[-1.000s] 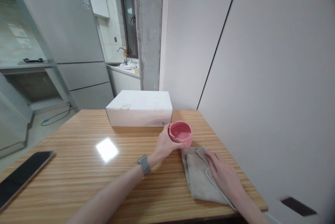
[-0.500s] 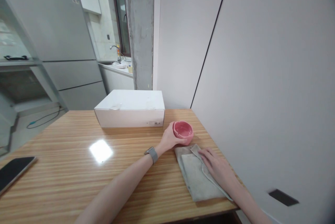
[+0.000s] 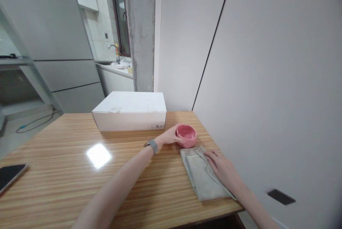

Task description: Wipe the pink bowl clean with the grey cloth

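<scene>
A round pink bowl (image 3: 190, 141) stands at the right side of the table, its hollow facing up. My left hand (image 3: 171, 135) holds it from the left, thumb on the near side, with the far fingers partly hidden. A grey watch circles that wrist. Just in front of the bowl lies a folded grey-beige cloth (image 3: 201, 181). Across the cloth's right part rests my right hand (image 3: 223, 170), fingers stretched forward along a folded edge and the palm turned down.
Behind my left hand sits a white box (image 3: 130, 120) on the wooden table (image 3: 66, 189). A phone (image 3: 12, 175) lies at the far left edge. The white wall (image 3: 253, 79) borders the table on the right. A fridge (image 3: 64, 43) stands beyond.
The view has turned slightly right, so the box and phone sit further left. Against the box, the bowl and cloth appear a little further right. Both hands keep their places on them.
</scene>
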The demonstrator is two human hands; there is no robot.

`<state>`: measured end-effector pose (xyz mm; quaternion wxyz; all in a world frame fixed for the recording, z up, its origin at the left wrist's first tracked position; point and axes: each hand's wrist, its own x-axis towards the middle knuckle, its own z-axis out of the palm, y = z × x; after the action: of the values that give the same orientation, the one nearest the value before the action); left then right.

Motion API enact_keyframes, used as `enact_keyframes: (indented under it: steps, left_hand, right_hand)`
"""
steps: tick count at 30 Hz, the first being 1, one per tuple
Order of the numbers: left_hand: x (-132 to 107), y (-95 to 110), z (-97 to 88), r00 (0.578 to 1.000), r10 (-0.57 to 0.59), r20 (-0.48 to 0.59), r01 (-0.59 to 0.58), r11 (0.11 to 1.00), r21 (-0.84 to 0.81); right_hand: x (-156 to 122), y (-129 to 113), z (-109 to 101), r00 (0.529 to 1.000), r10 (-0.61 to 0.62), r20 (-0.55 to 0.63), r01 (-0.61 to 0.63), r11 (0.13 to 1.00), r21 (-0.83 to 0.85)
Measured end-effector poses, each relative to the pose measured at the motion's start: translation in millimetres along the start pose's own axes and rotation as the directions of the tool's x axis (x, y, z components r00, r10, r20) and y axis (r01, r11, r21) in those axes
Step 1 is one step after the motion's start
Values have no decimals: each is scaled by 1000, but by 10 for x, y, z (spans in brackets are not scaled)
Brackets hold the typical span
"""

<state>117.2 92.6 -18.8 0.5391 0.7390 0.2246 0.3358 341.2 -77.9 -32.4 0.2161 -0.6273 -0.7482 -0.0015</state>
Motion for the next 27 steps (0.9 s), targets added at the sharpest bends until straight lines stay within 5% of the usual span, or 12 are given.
enact_keyframes:
  steps: [7,11,15,21,24,27]
  left_hand:
    - [-312,232,-49,987,-42,-153,65,987,147]
    - [-907,550,-82,975,82,-207,-5,938,347]
    - [-1630,741,-150,979,-9,-202,101,888,450]
    - [-2429,628,-239,916,-153,-371,392,538,746]
    - [-2635,575,-258,901,-186,-391,433,376,819]
    - [-2732,571,-253,901,-198,-385,431,320,844]
  right_hand:
    - [-22,-190,-193,988,17,-154,-35,993,-112]
    - [-69,-581,-185,958,5,-288,-9,1000,-15]
    - [-127,-1224,87,974,-39,-223,71,988,140]
    - [-134,-2066,605,993,-84,-82,98,979,178]
    - [-123,-2280,756,995,-56,-82,62,995,77]
    - [-134,-2382,815,993,-58,-102,57,998,-16]
